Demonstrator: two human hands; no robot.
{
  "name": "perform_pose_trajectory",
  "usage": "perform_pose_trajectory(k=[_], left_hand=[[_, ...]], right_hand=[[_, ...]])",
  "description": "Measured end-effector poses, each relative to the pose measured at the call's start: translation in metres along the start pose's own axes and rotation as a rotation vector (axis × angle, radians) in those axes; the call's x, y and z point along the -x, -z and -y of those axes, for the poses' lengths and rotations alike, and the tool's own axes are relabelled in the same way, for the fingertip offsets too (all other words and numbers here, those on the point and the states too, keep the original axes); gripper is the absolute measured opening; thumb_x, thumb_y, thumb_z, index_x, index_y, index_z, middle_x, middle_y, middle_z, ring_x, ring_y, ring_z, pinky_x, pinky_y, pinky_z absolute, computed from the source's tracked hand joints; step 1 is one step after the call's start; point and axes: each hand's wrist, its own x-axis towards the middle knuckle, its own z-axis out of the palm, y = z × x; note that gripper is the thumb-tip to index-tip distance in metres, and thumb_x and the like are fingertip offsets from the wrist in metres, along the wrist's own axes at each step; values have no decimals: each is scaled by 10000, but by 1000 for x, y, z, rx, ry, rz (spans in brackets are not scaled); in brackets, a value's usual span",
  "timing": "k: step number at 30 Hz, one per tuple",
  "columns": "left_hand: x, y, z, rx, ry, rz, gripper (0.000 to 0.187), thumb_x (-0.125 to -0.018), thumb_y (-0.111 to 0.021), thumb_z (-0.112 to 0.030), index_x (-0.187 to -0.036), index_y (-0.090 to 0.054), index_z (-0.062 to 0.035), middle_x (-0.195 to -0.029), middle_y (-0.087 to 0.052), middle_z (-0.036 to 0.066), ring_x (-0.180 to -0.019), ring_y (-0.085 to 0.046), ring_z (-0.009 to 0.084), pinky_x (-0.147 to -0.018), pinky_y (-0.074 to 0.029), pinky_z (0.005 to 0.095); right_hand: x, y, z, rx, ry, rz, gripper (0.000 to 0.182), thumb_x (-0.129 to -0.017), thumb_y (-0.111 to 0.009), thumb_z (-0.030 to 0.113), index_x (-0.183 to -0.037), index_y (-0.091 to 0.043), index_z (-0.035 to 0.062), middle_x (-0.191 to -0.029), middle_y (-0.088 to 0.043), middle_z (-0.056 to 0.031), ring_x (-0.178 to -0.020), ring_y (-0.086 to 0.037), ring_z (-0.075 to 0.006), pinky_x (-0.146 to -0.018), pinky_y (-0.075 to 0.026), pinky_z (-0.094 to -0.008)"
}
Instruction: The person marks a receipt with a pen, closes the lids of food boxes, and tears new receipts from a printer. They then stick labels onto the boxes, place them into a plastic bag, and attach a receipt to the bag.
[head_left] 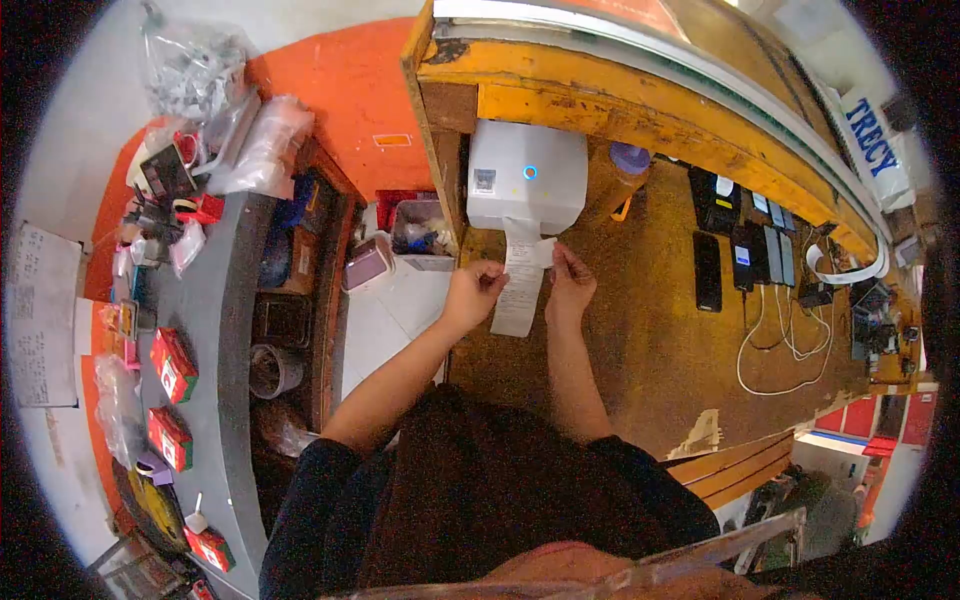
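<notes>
left hand pinches paper strip edge | right hand pinches opposite side | strip at printer front | two-sided grip likely keeps it flat

Left hand and right hand apart, both pinching, left forearm slanting inward, right forearm straighter

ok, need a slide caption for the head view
Left hand and right hand hold a printed paper strip at a white printer, phones and cables to the right.
</notes>
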Motion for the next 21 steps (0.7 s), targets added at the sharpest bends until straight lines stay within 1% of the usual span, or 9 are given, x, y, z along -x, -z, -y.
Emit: perform_pose_trajectory(k=[3,5,7,10,12,13,15,18,21], left_hand=[[0,0,16,-78,-105,-12,139,-739,-629,-16,-870,-601,21,-711,-599,91,-644,-571,145,-579,-455,268],[4,8,17,-45,-62,-33,134,-747,-615,-7,-877,-591,18,-723,-594,84,-644,-571,149,-576,-454,267],[5,9,16,-16,-18,-43,131,-755,-600,2,-884,-580,15,-734,-588,78,-643,-571,153,-574,-454,266],[6,-1,15,144,22,-5,180,-722,-599,35,-893,-555,0,-775,-579,84,-719,-575,181,-632,-456,298],[4,-8,24,-157,-378,13,218,-687,-595,37,-890,-542,-22,-800,-546,84,-770,-545,198,-698,-438,321],[5,-14,35,-156,-378,16,218,-687,-595,37,-890,-542,-22,-800,-546,84,-770,-545,198,-698,-438,321],[7,-26,59,399,-11,100,264,-674,-579,23,-926,-546,-47,-825,-532,85,-799,-521,198,-721,-416,337],[4,1,42,186,-205,232,230,-687,-562,0,-912,-553,-46,-846,-528,79,-799,-520,192,-732,-417,319],[4,1,50,288,-140,222,237,-716,-580,-5,-946,-539,-44,-853,-533,68,-823,-516,171,-739,-416,296]], right_hand=[[-3,5,7,-117,-26,-73,150,-784,-620,69,-913,-626,-8,-855,-623,-64,-718,-556,-113,-597,-445,-231],[-15,18,25,-251,255,-272,137,-803,-575,11,-933,-595,-29,-905,-605,-94,-794,-561,-131,-671,-457,-238],[-17,24,36,-102,261,-323,135,-811,-549,-10,-938,-582,-43,-962,-592,-121,-839,-572,-170,-756,-463,-279],[14,7,43,506,742,-78,179,-805,-535,-5,-980,-556,-39,-989,-589,-132,-928,-546,-210,-821,-441,-335],[39,-3,33,683,713,90,215,-779,-560,17,-993,-557,4,-989,-584,-125,-944,-535,-236,-824,-418,-361],[49,-6,33,777,793,255,213,-774,-573,59,-984,-562,24,-992,-581,-116,-930,-535,-249,-821,-403,-371],[65,-11,29,862,866,422,213,-770,-586,101,-975,-567,44,-995,-578,-106,-917,-534,-262,-818,-388,-381],[80,-15,31,838,990,620,221,-773,-583,185,-964,-570,74,-985,-583,-91,-901,-529,-271,-811,-362,-388],[79,-12,60,890,974,715,237,-761,-595,184,-975,-567,86,-970,-591,-79,-910,-531,-253,-821,-361,-384]])
